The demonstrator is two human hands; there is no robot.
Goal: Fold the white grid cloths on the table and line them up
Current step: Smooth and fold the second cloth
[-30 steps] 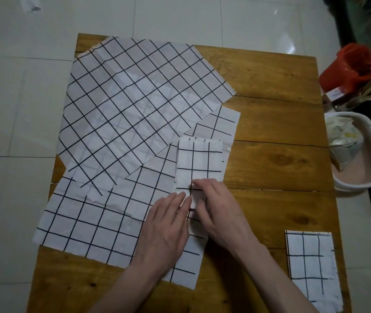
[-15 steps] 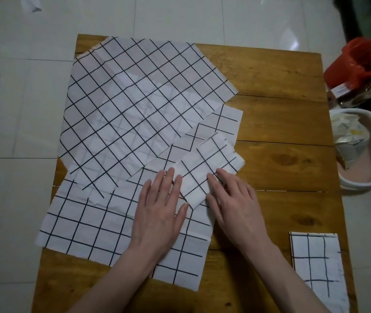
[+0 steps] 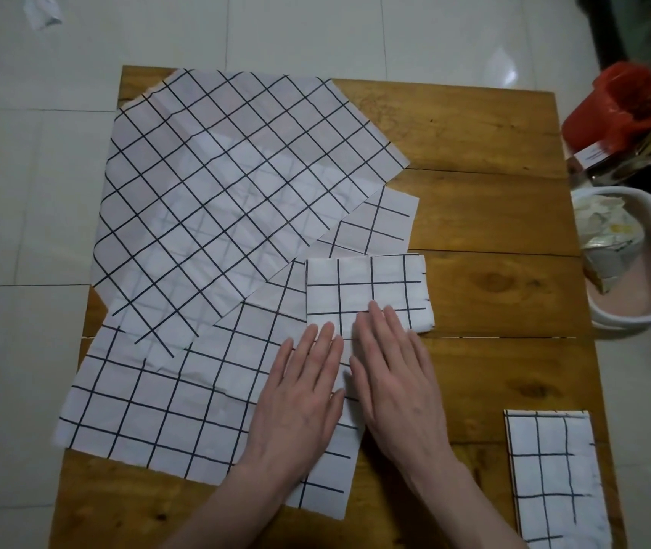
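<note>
Wooden table (image 3: 474,215), flat hands apparently pressing folded cloth (image 3: 367,287)

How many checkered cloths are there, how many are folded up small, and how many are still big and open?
Folded cloths: 2, the one under the hands and the one at the near right corner
Open cloths: 2, the fine-grid cloth on top and the wide-grid cloth beneath
Total: 4
</note>
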